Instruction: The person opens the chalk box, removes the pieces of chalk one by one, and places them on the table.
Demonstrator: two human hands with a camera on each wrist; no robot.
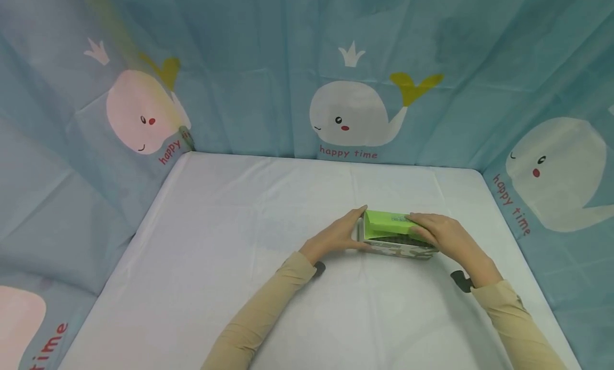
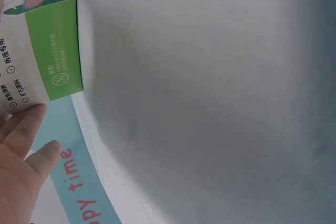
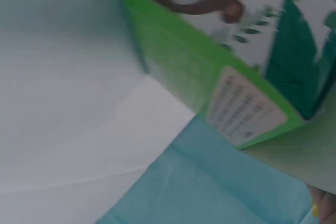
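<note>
A small cardboard box (image 1: 400, 249) with a green top flap (image 1: 384, 222) lies on the white table, its flap slightly raised above a dark gap along the front. My left hand (image 1: 339, 234) spans the box's left end, fingers at the back and thumb at the front. My right hand (image 1: 443, 234) holds the flap's right part from above. In the left wrist view, the box's green end (image 2: 55, 51) shows print beside my fingers (image 2: 29, 127). Leaf and animal pictures cover the box side (image 3: 252, 24) in the right wrist view, where my right hand barely shows. The box's contents cannot be made out.
The white-covered table (image 1: 230, 226) meets blue curtains (image 1: 240, 103) printed with whales on its back, left and right sides. A dark wrist strap piece (image 1: 461, 281) sits by my right wrist.
</note>
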